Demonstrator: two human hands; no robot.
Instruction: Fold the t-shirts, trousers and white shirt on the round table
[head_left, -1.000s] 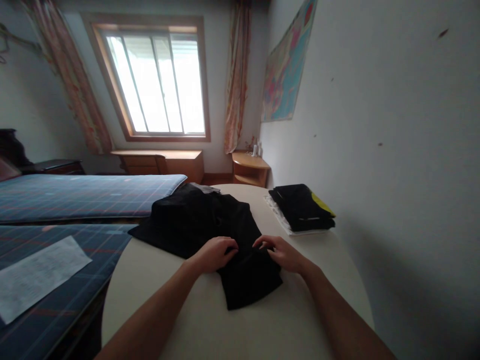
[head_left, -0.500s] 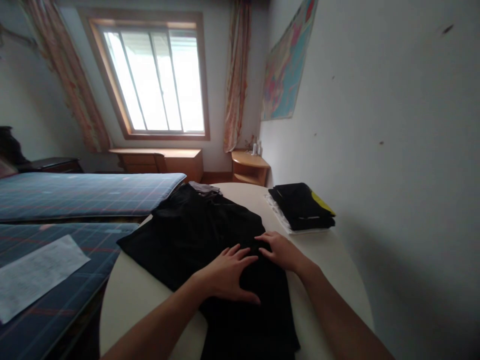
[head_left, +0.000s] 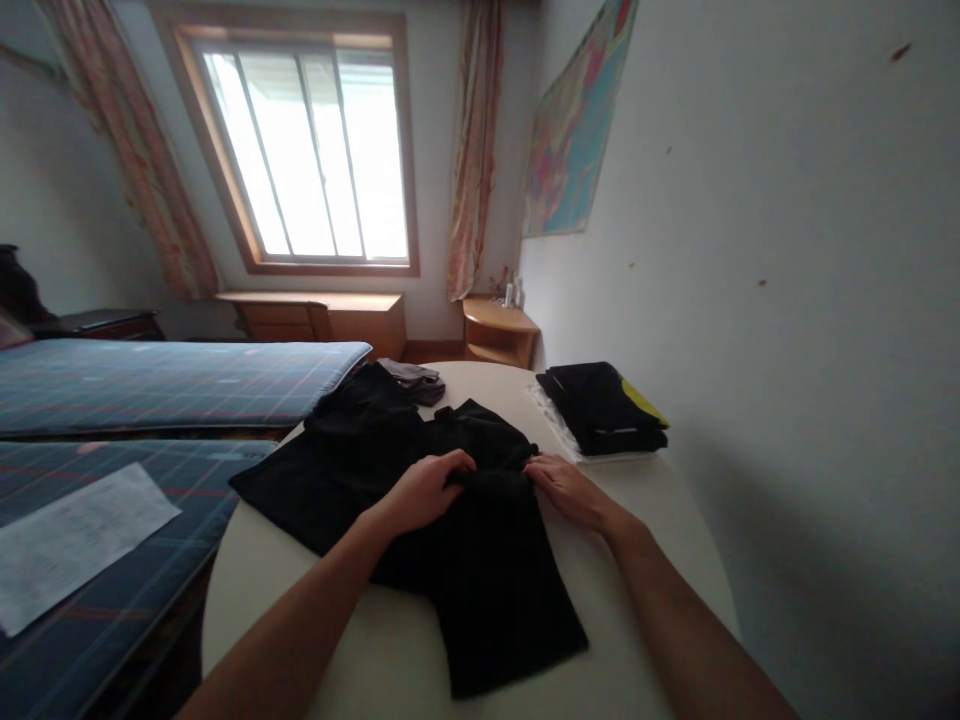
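Observation:
A pair of black pants point(head_left: 502, 580) lies spread over the round white table point(head_left: 375, 660). One leg points toward me and the other off to the left. My left hand point(head_left: 427, 490) is closed on a bunched fold of the fabric near the middle. On the right edge of the same fold, my right hand point(head_left: 566, 488) pinches the cloth. The fold stands slightly raised between my hands, and my fingertips are partly hidden in it.
A stack of folded clothes point(head_left: 600, 410), black with a yellow patch, lies at the table's right. A crumpled grey cloth point(head_left: 412, 380) rests at the far edge. To the left are plaid mattresses point(head_left: 180, 385) with a sheet of paper point(head_left: 82, 540). A wall point(head_left: 787, 400) stands to the right.
My hands lay flat and spread on the pants before; now both have closed on the fabric. The near leg's hem has slid away from me, and the cloth is bunched up between my hands.

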